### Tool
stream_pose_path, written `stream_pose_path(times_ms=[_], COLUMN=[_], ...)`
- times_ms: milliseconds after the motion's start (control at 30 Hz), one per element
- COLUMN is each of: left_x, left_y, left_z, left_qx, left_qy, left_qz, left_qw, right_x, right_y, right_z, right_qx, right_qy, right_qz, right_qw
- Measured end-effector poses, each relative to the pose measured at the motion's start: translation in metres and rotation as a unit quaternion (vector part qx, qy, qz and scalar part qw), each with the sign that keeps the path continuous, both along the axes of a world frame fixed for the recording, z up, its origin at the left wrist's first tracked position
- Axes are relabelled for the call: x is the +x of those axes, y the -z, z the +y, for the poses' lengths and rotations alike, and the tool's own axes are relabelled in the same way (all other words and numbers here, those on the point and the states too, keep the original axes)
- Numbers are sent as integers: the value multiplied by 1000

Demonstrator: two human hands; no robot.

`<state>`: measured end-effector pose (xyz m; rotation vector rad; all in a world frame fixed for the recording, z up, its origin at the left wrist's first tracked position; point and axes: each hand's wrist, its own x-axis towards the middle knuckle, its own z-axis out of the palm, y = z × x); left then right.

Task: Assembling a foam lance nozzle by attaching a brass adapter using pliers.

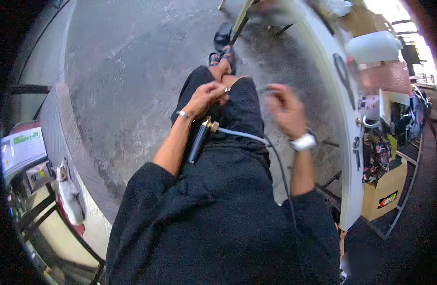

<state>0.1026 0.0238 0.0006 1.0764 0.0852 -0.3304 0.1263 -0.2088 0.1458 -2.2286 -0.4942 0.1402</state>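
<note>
My left hand (pixel 205 100) is above my knees, its thumb and fingers pinched on a small shiny metal piece (pixel 227 90), too small to name. To its right is my right hand (pixel 286 113), smeared by motion; whether it holds anything is unclear. Across my lap, under my left wrist, lies a dark cylindrical handle (pixel 198 144) with a brass fitting (pixel 210 124) at its top. From this fitting a pale hose (pixel 242 134) runs right, meeting a thin dark cable (pixel 281 168) that passes down over my right side.
On the right, a long white bench (pixel 330 90) carries black-handled scissors (pixel 343 78) and pliers (pixel 356 153). Beside it stands a cardboard box (pixel 382 192) of small dark parts. At left, a white dog (pixel 71 194) lies near a lit screen (pixel 23 149). A stool leg (pixel 241 21) stands beyond my feet.
</note>
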Motion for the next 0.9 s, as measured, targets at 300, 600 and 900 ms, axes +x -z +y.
stream_pose_path(times_ms=[300, 600, 900], left_x=[-34, -65, -92], left_y=[4, -69, -60], left_z=[15, -10, -12], left_qx=[161, 586, 627], left_qy=[-30, -99, 49], left_qz=[-51, -220, -110], left_qw=[985, 773, 770], right_x=[-21, -49, -53], right_y=[94, 104, 91], right_z=[79, 47, 51], right_qx=[144, 91, -150], right_qy=[-100, -34, -176], right_qz=[67, 182, 101], right_qw=[982, 978, 968])
